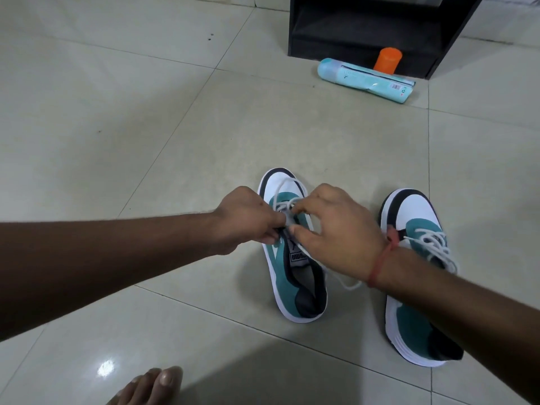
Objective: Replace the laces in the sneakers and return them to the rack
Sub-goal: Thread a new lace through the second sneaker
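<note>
1. The sneaker on the right looks finished — its white lace runs crisscross up the eyelets and ends in loose loops at the top. It stands on the floor just beside its mate, toe pointing away from the person.

2. The sneaker on the left is the one in hand. Its lace is threaded over the front of the tongue, with a loop lying across the white toe cap and a free end trailing off the shoe's right side.

3. The left hand has its fingers curled in a closed grip on the lace at mid-shoe; the right hand pinches the same lace between thumb and forefinger, its other fingers spread. I judge this to be the last tightening or tying — I cannot tell which.

4. Left to do, by my reckoning: finish this lace, then carry both shoes to the black rack, which stands well apart at the far side.

5. Materials: teal suede-like sides, smooth white toe panels, dark trim, thick ridged white soles; soft woven cord laces; glossy pale floor tiles.

6. Before the rack lie a pale blue tube and an orange cylinder.
</note>
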